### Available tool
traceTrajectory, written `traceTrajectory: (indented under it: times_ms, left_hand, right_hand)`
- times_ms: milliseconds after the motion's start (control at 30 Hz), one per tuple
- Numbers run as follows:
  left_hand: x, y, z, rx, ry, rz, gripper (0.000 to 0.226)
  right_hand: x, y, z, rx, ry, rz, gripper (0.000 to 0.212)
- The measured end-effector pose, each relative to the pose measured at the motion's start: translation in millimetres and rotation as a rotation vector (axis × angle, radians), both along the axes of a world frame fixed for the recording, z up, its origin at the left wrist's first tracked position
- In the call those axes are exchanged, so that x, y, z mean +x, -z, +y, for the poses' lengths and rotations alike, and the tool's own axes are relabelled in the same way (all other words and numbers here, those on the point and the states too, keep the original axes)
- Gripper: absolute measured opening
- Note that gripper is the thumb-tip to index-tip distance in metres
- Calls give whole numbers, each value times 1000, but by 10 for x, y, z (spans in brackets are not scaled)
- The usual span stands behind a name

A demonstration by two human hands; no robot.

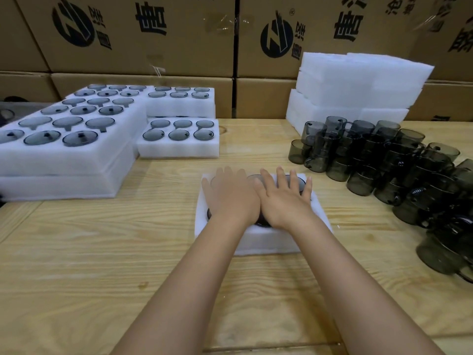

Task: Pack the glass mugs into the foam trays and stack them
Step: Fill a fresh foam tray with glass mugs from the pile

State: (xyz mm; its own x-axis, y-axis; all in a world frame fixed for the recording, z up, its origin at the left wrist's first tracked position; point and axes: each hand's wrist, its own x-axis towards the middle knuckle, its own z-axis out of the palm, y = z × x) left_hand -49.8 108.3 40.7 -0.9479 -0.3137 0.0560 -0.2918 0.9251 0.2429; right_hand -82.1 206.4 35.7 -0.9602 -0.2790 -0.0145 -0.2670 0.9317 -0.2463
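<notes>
A white foam tray [266,239] lies in the middle of the wooden table. Dark glass mugs sit in its holes, mostly hidden under my hands; one mug rim [294,181] shows at the back. My left hand [233,198] lies flat on the tray's left half with straight fingers. My right hand [284,198] lies flat on the right half, fingers spread, touching my left hand. Loose smoky glass mugs [399,170] are heaped at the right. Filled foam trays [179,139] stand stacked at the left and back.
A pile of white foam trays [358,88] without mugs stands at the back right. Large filled tray stacks [64,139] occupy the left. Printed cardboard boxes [143,34] wall off the far edge. Bare wooden table [102,252] lies in front.
</notes>
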Motion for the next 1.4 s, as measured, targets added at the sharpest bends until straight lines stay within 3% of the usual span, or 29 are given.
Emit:
traceTrajectory:
  times_ms: [100,167,267,333,400,467,600,767,967,1167,1400]
  left_hand:
    - [56,-26,47,-94,-32,101,46]
    - [168,-32,117,-225,-25,372,38]
    - [366,112,270,-215,105,712,38]
    - [480,259,315,-208,170,723,42]
    - [498,329,270,-285,219,735,40]
    - [460,329,224,-355,224,735,35]
    - [346,334,174,-409,196,729,33]
    - [240,352,89,-481,166,784,34]
    - [178,400,70,-430,189,909,29]
    - [151,421,17,-384,209,976,26]
    - [159,415,16,-340,212,945,28]
  right_hand:
    - [10,18,7,-22,3,26,56]
    - [-3,46,20,7,-2,54,56]
    - [-31,64,55,-54,-1,79,51]
    - [-25,53,89,-368,17,125,38]
    - [48,2,166,-839,30,102,28]
    - [185,-51,284,-1054,22,205,23]
    - [347,21,570,-918,-54,542,23]
    - [24,180,852,-792,103,489,22]
    - [-833,-124,913,-446,145,476,38]
    - [-1306,-339,860,-148,204,412,39]
    - [-1317,-334,810,-192,222,412,26]
